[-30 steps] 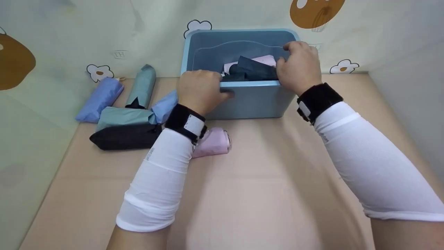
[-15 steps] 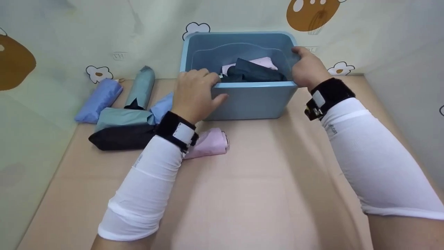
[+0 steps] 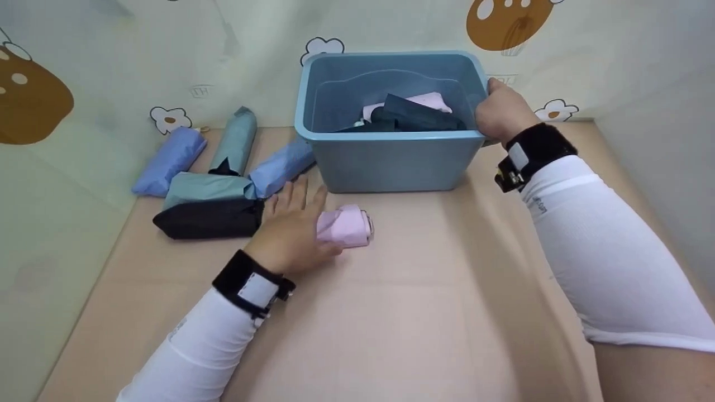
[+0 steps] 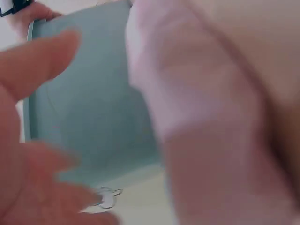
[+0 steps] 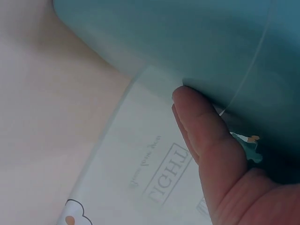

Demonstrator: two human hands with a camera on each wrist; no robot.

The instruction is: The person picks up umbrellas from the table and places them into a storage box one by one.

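Note:
My left hand [image 3: 293,234] reaches over a pink folded umbrella [image 3: 345,228] lying on the table, its fingers spread. In the left wrist view the pink umbrella [image 4: 201,108] is close and blurred beside the thumb and fingers. My right hand [image 3: 505,114] grips the right rim of a blue-grey storage bin [image 3: 391,164]; the right wrist view shows fingers [image 5: 201,122] against its outer wall. Inside the bin lie a dark folded umbrella [image 3: 422,114] and a pink one [image 3: 433,100], partly overlapped by the dark one.
Left of the bin lie two blue folded umbrellas [image 3: 170,162] [image 3: 285,164], two grey-green ones [image 3: 234,139] [image 3: 209,185] and a black one [image 3: 206,220]. A patterned wall covering [image 3: 368,25] stands behind the table [image 3: 391,324].
My left hand has left the bin's front-left rim and moved down toward the near pink umbrella, spreading its fingers. My right hand has slid from the front-right corner to the bin's right side.

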